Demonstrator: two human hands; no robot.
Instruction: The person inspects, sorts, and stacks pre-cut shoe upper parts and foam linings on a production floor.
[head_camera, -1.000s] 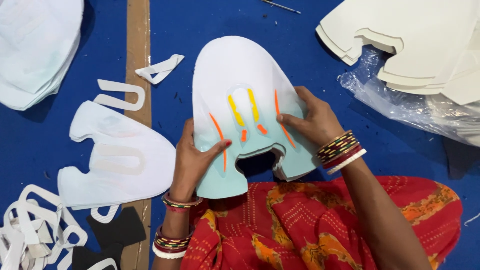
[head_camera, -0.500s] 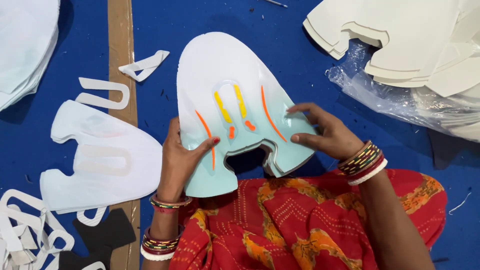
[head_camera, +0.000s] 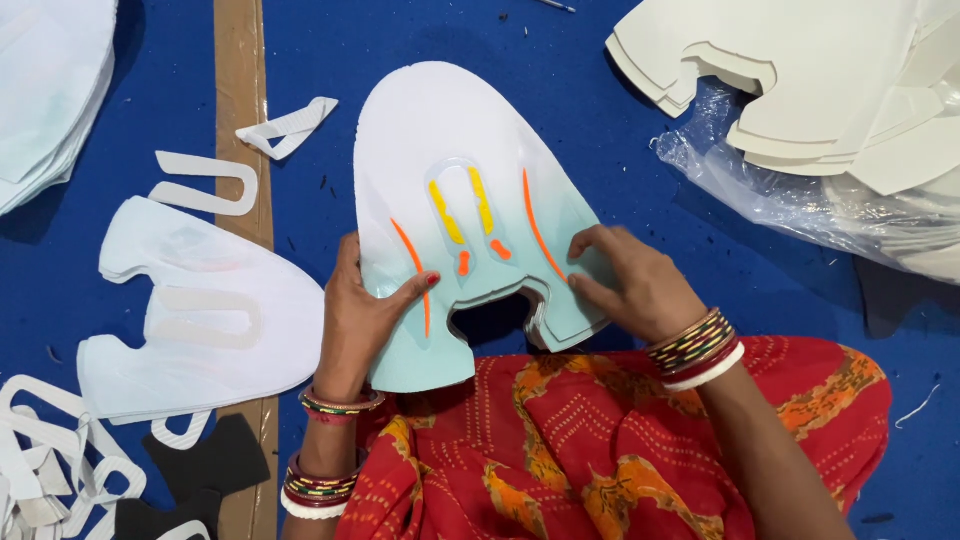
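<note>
Both hands are gripping the pale mint-and-white foam shoe-upper panel with orange and yellow stripes (head_camera: 470, 200) on the blue tabletop (head_camera: 620, 150): left hand (head_camera: 362, 318) pinching at seven o'clock, right hand (head_camera: 630, 285) pressing at four (layers showing there). Uneven pressure could probably shift those layers.

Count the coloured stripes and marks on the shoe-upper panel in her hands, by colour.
On the panel, held by the left hand and right hand:
Yellow stripes: 2
Long orange stripes: 2
Short orange marks: 2
Total: 6
</note>
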